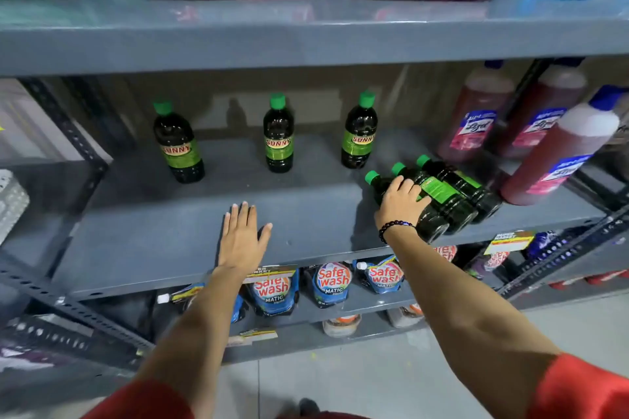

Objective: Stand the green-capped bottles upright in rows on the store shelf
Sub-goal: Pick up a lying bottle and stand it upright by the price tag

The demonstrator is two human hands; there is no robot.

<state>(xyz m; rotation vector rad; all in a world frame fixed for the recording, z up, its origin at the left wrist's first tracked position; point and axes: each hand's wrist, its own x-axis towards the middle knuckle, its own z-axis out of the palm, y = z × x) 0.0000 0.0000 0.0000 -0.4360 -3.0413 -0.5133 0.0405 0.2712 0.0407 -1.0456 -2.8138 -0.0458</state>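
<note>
Grey store shelf [143, 241], left to right: three green-capped bottles stand upright, well apart, at the back: left bottle [178, 143], middle bottle [278, 134], right bottle [359, 131]. Left hand [242, 239] lies flat and released on the shelf. Right hand [401, 202] grasps the nearest of three lying bottles [452, 192], caps pointing back-left, touching side by side. Red cleaner bottles [558, 150] crowd the right end.
</note>
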